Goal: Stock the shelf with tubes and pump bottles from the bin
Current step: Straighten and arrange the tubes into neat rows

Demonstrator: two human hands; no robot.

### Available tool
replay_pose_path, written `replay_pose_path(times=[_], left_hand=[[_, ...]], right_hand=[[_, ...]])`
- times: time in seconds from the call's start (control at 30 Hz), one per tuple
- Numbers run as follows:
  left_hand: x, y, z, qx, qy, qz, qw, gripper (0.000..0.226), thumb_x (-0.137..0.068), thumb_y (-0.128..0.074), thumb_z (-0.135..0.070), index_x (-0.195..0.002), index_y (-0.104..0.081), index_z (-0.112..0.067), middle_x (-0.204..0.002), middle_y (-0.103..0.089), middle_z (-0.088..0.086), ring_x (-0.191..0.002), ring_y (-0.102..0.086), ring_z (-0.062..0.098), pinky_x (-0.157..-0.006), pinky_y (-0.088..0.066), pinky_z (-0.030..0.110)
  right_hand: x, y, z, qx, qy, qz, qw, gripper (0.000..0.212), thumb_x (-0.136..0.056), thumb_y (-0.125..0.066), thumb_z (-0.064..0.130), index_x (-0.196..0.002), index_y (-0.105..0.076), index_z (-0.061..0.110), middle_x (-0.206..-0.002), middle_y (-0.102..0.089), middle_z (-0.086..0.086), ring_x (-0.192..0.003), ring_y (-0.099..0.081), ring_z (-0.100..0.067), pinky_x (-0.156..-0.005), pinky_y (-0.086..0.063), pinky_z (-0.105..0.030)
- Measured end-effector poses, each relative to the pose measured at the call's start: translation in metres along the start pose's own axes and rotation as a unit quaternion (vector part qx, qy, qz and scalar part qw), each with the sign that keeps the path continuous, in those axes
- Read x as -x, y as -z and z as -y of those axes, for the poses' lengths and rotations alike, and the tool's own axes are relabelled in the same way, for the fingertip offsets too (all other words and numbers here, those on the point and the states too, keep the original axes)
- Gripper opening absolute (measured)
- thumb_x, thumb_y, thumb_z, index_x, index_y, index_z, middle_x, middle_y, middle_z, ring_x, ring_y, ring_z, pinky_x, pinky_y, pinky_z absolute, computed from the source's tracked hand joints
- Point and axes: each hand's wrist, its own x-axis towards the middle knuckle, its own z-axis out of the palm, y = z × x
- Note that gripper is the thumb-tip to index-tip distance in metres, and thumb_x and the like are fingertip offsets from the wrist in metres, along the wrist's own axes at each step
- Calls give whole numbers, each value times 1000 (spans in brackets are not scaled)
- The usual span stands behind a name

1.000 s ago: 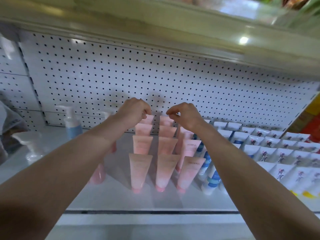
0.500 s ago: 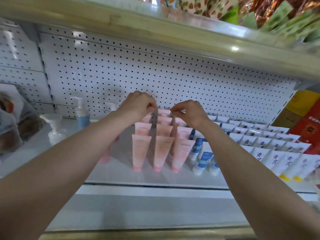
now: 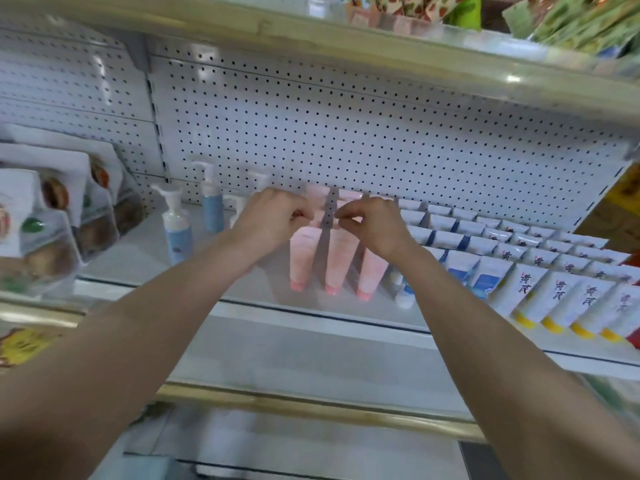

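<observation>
Three pink tubes stand cap-down in the front row at the frame's centre, in three columns running back; the rows behind are partly hidden. The left hand and right hand hover over them, fingers curled narrow, each pinching a tube top. Left of centre stand two blue pump bottles, with two more pump heads half hidden. The shelf lies bare between bottles and tubes. At the right edge, white tubes show four yellow caps along the front lip.
</observation>
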Motion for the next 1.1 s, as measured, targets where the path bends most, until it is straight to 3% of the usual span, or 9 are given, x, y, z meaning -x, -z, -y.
replay_pose_path(times=[0.2, 0.4, 0.6, 0.7, 0.87, 1.0, 1.1], left_hand=[[46, -1, 43, 6, 46, 27, 999, 15, -84, -66, -13, -90, -75, -23, -89, -74, -3, -85, -66, 23, -73, -48, 31], [89, -1, 94, 37, 79, 28, 996, 12, -81, -72, -11, -92, -76, -14, -88, -74, 3, -83, -68, 25, -76, -49, 29], [131, -4, 150, 40, 179, 37, 982, 18, -83, -72, -18, -99, -63, -16, -91, -62, -3, -86, -62, 20, -78, -48, 32], [145, -6, 178, 47, 192, 38, 979, 23, -83, -72, -19, -103, -61, -15, -95, -54, -4, -86, -59, 17, -73, -39, 25], [150, -16, 206, 84, 237, -20, 968, 41, -77, -78, -12, -106, -51, -6, -106, -51, 9, -83, -59, 30, -70, -43, 34], [141, -22, 220, 104, 270, -70, 955, 47, -78, -74, -2, -116, -46, -3, -118, -46, 13, -93, -56, 31, -76, -41, 32], [131, -25, 231, 122, 278, -83, 949, 56, -78, -71, -1, -126, -41, -6, -122, -45, 11, -101, -55, 28, -83, -45, 34]], right_hand=[[13, -49, 28, -45, -6, 34, 998, 20, -88, -67, 8, -105, -76, 13, -108, -74, 2, -96, -67, -13, -84, -41, -13], [18, -120, 58, -55, -56, 55, 995, 32, -87, -70, 13, -118, -69, 16, -108, -72, -4, -90, -68, -19, -91, -51, -32], [23, -189, 97, -92, -193, 72, 974, 61, -88, -70, 21, -143, -45, 14, -127, -62, -5, -105, -62, -19, -88, -47, -26], [22, -209, 106, -108, -245, 44, 962, 67, -86, -71, 20, -144, -41, 12, -129, -59, -8, -104, -61, -21, -92, -52, -38], [16, -223, 114, -120, -281, 20, 952, 74, -86, -71, 20, -148, -33, 11, -137, -53, -8, -106, -60, -23, -93, -51, -42], [0, -227, 110, -106, -276, 12, 955, 65, -90, -63, 13, -148, -33, 13, -139, -53, -3, -108, -61, -21, -92, -47, -30], [-17, -231, 103, -131, -260, 1, 957, 56, -88, -63, 14, -140, -41, 14, -130, -60, -2, -107, -62, -21, -90, -48, -31]])
